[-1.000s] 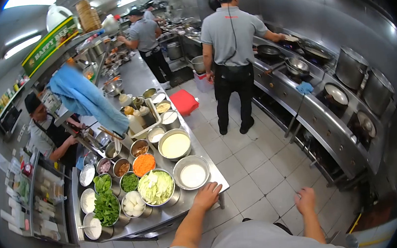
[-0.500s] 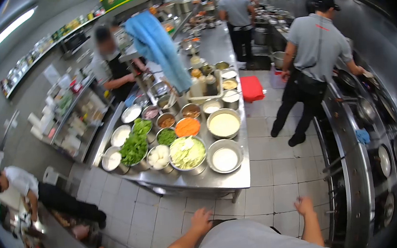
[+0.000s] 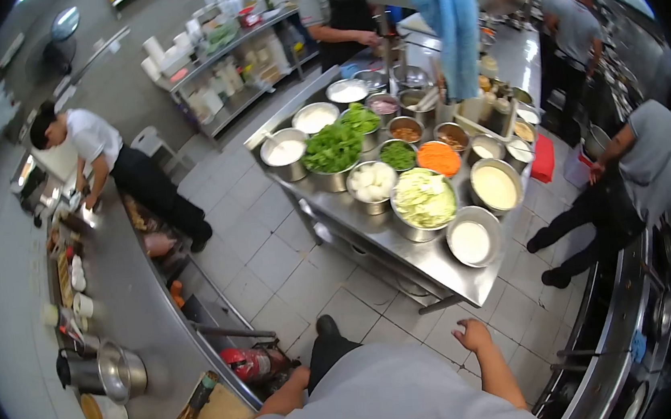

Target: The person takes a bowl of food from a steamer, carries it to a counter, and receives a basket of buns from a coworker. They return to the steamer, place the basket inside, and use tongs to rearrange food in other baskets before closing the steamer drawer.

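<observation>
Low beside my body, my left hand [image 3: 297, 377] hangs near a red fire extinguisher [image 3: 247, 363] under the left counter; its fingers are blurred and partly hidden. My right hand [image 3: 472, 334] is held out over the floor tiles, fingers loosely bent and apart, nothing in them. Ahead of it is the corner of a steel table [image 3: 472, 281] crowded with metal containers. These hold leafy greens [image 3: 334, 151], shredded orange vegetable [image 3: 438, 158], chopped cabbage [image 3: 425, 198], white round pieces [image 3: 372, 182] and a pale yellow liquid [image 3: 494, 186]. A bowl of white contents [image 3: 470, 242] stands nearest the corner.
On the left, a steel counter [image 3: 137, 289] carries a metal bowl [image 3: 121, 370] and a whisk-like bundle [image 3: 193, 406]. One person [image 3: 117, 162] bends over its far end. Another person [image 3: 631, 173] stands at the stoves on the right. A blue towel [image 3: 447, 29] hangs above the table.
My view has swung left, bringing the left counter and fire extinguisher into sight. The table appears further right. My left hand has dropped closer to my body, and one foot now shows.
</observation>
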Demonstrator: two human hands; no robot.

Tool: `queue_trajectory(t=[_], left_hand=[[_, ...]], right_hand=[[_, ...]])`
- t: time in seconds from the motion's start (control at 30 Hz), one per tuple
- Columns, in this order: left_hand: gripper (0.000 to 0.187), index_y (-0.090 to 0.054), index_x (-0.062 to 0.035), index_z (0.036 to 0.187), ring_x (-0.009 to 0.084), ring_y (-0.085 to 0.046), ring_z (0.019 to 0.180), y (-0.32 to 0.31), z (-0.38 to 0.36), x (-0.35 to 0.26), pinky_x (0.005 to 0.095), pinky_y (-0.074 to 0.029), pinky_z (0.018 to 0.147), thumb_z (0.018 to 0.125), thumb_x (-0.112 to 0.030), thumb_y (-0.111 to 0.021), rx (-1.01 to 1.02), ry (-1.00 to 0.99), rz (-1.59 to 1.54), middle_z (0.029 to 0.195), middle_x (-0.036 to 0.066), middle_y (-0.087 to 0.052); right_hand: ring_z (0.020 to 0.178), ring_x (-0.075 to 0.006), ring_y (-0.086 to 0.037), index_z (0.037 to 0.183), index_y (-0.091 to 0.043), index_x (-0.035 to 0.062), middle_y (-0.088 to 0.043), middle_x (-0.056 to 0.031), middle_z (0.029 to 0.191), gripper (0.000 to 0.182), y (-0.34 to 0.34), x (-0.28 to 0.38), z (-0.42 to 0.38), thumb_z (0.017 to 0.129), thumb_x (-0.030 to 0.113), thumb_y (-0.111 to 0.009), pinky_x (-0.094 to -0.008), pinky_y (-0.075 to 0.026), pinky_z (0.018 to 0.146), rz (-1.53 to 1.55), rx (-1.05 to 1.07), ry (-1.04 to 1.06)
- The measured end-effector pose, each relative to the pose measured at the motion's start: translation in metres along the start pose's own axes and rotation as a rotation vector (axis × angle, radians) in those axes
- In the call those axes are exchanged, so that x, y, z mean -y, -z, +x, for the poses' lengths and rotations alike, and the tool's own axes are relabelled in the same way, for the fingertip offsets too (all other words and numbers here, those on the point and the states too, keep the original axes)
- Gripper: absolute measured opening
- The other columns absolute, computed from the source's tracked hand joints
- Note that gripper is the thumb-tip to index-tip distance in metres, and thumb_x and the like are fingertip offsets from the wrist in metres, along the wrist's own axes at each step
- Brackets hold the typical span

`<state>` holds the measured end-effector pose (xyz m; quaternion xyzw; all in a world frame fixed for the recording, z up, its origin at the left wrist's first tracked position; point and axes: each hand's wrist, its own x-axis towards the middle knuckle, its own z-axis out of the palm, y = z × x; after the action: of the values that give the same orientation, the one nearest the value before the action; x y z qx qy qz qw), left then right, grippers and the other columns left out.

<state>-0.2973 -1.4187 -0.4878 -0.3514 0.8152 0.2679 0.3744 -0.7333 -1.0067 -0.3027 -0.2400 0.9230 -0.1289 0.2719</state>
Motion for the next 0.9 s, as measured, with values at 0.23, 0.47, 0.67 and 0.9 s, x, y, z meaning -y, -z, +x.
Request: queue_trajectory(t=[0.23, 0.47, 0.67, 0.9], left_hand=[[0.045, -0.075, -0.0041, 0.109, 0.0388, -0.063, 0.118, 0.100, 0.043, 0.046, 0.0468, -0.051, 0.099, 0.090, -0.042, -0.060, 0.011, -0.127, 0.095, 0.127, 0.024, -0.065], [0.050, -0.077, -0.0017, 0.097, 0.0414, -0.066, 0.109, 0.215, 0.093, 0.127, 0.0478, -0.051, 0.097, 0.091, -0.048, -0.059, -0.159, -0.096, -0.060, 0.115, 0.026, -0.069], [0.044, -0.073, -0.0024, 0.116, 0.0386, -0.065, 0.116, 0.288, 0.107, 0.185, 0.0445, -0.050, 0.102, 0.090, -0.036, -0.063, -0.030, -0.045, 0.040, 0.124, 0.023, -0.068], [0.044, -0.067, -0.0107, 0.128, 0.0378, -0.065, 0.115, 0.315, 0.113, 0.174, 0.0448, -0.051, 0.099, 0.091, -0.035, -0.066, -0.301, -0.016, -0.557, 0.125, 0.020, -0.069]], right_hand=[[0.114, -0.0383, -0.063, 0.118, -0.072, 0.0061, -0.068, -0.0208, 0.120, 0.045, 0.008, 0.176, 0.059, 0.086, 0.037, -0.077, -0.0451, -0.052, 0.097, -0.028, -0.119, 0.239], [0.114, -0.0369, -0.063, 0.118, -0.072, 0.0072, -0.069, -0.0187, 0.118, 0.042, -0.067, 0.328, 0.093, 0.086, 0.034, -0.077, -0.0440, -0.051, 0.097, 0.169, -0.007, 0.309], [0.113, -0.0373, -0.063, 0.117, -0.072, 0.0052, -0.070, -0.0186, 0.117, 0.041, -0.055, 0.447, 0.139, 0.088, 0.035, -0.075, -0.0439, -0.051, 0.098, 0.044, 0.041, 0.493], [0.111, -0.0377, -0.064, 0.116, -0.072, 0.0081, -0.070, -0.0169, 0.116, 0.039, -0.022, 0.556, 0.215, 0.091, 0.038, -0.071, -0.0453, -0.052, 0.096, -0.093, 0.077, 0.661]])
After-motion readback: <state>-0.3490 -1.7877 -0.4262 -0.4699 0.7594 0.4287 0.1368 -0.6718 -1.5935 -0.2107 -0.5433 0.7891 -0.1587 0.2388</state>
